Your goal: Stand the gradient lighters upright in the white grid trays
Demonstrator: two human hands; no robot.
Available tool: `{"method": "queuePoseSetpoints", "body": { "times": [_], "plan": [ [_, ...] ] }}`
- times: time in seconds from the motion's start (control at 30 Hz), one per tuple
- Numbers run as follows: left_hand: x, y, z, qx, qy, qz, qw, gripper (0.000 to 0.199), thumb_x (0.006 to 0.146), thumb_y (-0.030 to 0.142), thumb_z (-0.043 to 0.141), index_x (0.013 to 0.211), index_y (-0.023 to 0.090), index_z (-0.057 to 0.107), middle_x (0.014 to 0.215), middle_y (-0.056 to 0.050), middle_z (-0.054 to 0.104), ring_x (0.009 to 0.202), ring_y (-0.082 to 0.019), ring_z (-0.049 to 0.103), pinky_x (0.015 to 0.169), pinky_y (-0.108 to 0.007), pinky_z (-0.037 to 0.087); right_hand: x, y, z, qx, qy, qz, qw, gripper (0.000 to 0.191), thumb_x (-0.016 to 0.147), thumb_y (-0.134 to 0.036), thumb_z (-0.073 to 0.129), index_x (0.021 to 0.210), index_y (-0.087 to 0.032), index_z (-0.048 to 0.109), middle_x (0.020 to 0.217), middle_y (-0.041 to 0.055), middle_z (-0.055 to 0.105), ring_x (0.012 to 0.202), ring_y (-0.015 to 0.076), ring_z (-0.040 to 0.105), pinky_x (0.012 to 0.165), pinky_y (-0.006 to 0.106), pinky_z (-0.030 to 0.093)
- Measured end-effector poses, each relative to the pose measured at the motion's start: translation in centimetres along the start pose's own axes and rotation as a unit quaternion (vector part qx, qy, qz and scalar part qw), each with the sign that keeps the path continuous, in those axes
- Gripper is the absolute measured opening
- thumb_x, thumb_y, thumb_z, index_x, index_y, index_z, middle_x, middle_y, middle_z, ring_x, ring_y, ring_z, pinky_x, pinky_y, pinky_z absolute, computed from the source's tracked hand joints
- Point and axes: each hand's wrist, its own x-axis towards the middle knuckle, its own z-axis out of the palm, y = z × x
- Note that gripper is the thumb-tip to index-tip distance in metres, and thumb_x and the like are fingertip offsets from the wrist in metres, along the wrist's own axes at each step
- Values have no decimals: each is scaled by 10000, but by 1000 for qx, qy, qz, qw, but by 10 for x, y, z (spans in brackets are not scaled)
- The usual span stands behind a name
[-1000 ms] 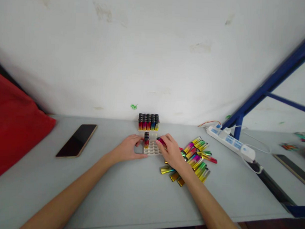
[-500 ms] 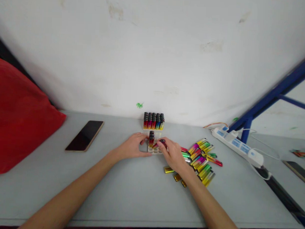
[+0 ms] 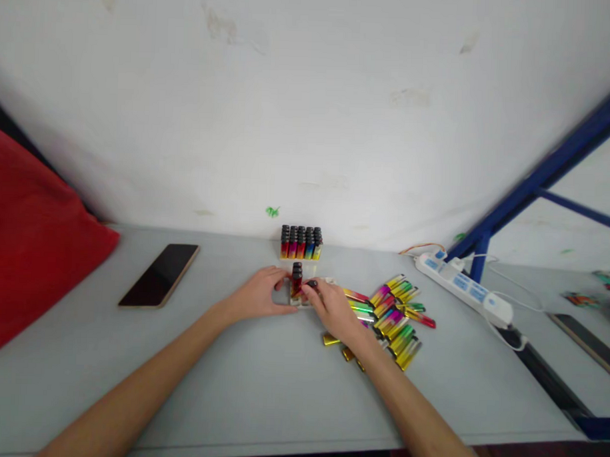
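- Head view: my left hand is at the left end of a pale tray, fingers and thumb parted in a loose curve; I cannot tell whether it grips the tray.
- My right hand is closed in a pinch on a black-topped lighter, held over the tray; my fingers hide most of its body.
- A short row of standing lighters fills the tray's left side, just beside the one I hold.
- Behind, near the wall, a block of upright lighters stands in rows.
- Right of the tray, loose lighters lie in a colourful pile, some partly under my right wrist and forearm.
- On the table, a phone lies to my left, a white power strip to my right.
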Motion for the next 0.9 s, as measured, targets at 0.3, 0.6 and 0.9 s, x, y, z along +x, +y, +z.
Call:
{"method": "queuePoseSetpoints", "body": {
  "times": [0.3,0.6,0.9],
  "plan": [
    [1,-1,-1,-3,-1,-2,1000,545,800,710,865,851,253,572,883,-26,683,837,-253,648,803,-366,508,8,-24,0,-231,-48,55,970,392,1225,-449,490,1222,-158,751,1185,169,792,1137,302,761,1020,422,535],
    [3,-2,-4,3,-3,-12,1000,566,777,753,850,861,253,600,870,-30,695,819,-269,667,787,-379,528,1,-4,-18,-171,8,24,985,302,1209,-431,564,1178,-200,756,1135,108,786,1082,250,745,990,373,511],
    [3,2,-8,-1,-10,-24,1000,533,767,710,859,879,238,640,898,-43,706,832,-281,685,806,-387,548,-25,52,-91,-278,100,345,891,318,1178,-364,546,1317,-160,747,1238,230,787,1174,377,745,1038,510,520]
  ]
}}
